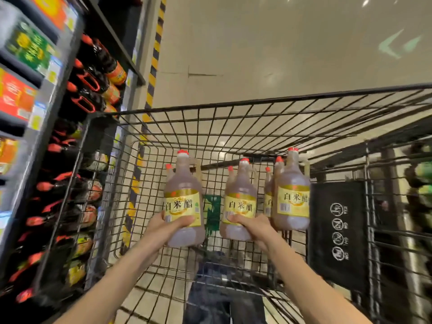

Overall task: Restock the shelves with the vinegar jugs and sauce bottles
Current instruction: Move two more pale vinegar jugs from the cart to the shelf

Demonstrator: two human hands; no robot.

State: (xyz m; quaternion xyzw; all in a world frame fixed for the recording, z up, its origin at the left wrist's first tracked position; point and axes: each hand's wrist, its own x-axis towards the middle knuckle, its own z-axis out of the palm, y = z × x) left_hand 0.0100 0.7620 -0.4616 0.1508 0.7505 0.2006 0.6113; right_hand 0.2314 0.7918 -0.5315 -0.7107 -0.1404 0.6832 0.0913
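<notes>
Inside a black wire shopping cart [233, 108] stand several pale vinegar jugs with red caps and yellow labels. My left hand [168, 226] grips the lower part of the leftmost jug [183, 195]. My right hand [253, 226] grips the bottom of the middle jug [240, 197]. A third jug [293, 195] stands to the right, with smaller red-capped bottles [268, 190] partly hidden behind the jugs. Both held jugs are upright, near the cart's middle.
Store shelves [58, 113] on the left hold dark sauce bottles [98, 73] with red caps and handles, plus price tags. A black sign panel [337, 230] hangs on the cart's right side. A yellow-black striped strip [154, 59] runs along the pale floor.
</notes>
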